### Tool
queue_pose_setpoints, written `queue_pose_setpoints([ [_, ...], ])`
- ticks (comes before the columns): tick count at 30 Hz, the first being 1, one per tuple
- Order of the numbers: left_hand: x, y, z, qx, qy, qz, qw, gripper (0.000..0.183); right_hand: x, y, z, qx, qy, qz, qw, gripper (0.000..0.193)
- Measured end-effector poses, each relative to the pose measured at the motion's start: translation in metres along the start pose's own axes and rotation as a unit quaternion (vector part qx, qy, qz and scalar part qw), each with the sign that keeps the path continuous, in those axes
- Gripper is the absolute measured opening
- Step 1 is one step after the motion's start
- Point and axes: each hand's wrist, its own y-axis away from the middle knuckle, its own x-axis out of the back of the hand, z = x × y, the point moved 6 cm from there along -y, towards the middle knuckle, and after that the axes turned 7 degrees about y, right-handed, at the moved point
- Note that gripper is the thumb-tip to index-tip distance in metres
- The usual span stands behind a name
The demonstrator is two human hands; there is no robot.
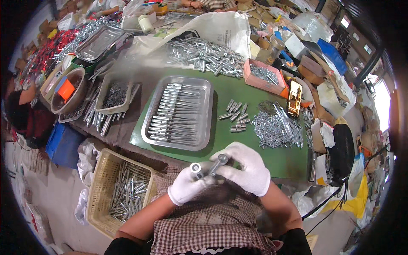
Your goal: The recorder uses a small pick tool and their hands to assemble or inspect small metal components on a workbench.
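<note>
My left hand (186,188), in a white glove, is closed around a shiny metal tube (196,168), its open round end facing up. Beside it my right hand (248,168), also gloved, grips a second metal tube (218,164) that leans to the right. Both tubes are close together over my checked apron (199,229), at the near edge of the green mat (178,155). Just beyond lies a steel tray (208,123) with a column of slim metal rods (174,114), thicker ends to the left. Short metal sleeves (234,111) lie grouped right of the tray.
Small metal nuts (272,131) and thin pins (289,123) are heaped on the right, near a phone (294,98). A pink box (250,77) and a pile of metal tubes (208,55) sit behind. At lower left stands a yellow basket (97,191) of rods. Other people work farther back.
</note>
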Motion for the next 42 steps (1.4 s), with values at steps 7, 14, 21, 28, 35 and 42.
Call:
queue_pose_setpoints([
  [7, 0.007, -0.002, 0.009, -0.017, 0.059, 0.071, 0.996, 0.054, 0.042, 0.008, -0.008, -0.051, 0.06, 0.098, 0.992, 0.024],
  [14, 0.002, 0.0, 0.01, 0.027, 0.073, 0.086, 0.993, 0.05, 0.064, 0.015, 0.04, -0.226, -0.164, 0.213, 0.936, 0.018],
  [21, 0.001, -0.001, 0.009, 0.068, 0.057, 0.119, 0.989, 0.049, 0.069, 0.017, 0.087, -0.292, -0.233, 0.231, 0.899, 0.022],
  [28, 0.0, -0.002, 0.011, 0.101, 0.058, 0.122, 0.986, 0.051, 0.064, 0.02, 0.105, -0.305, -0.283, 0.234, 0.879, 0.022],
  [35, -0.005, -0.006, 0.009, 0.108, 0.079, 0.13, 0.982, 0.05, 0.061, 0.022, 0.107, -0.272, -0.283, 0.214, 0.894, 0.022],
  [42, -0.004, -0.009, 0.007, 0.09, 0.07, 0.127, 0.985, 0.063, 0.057, 0.022, 0.105, -0.187, -0.271, 0.14, 0.934, 0.033],
])
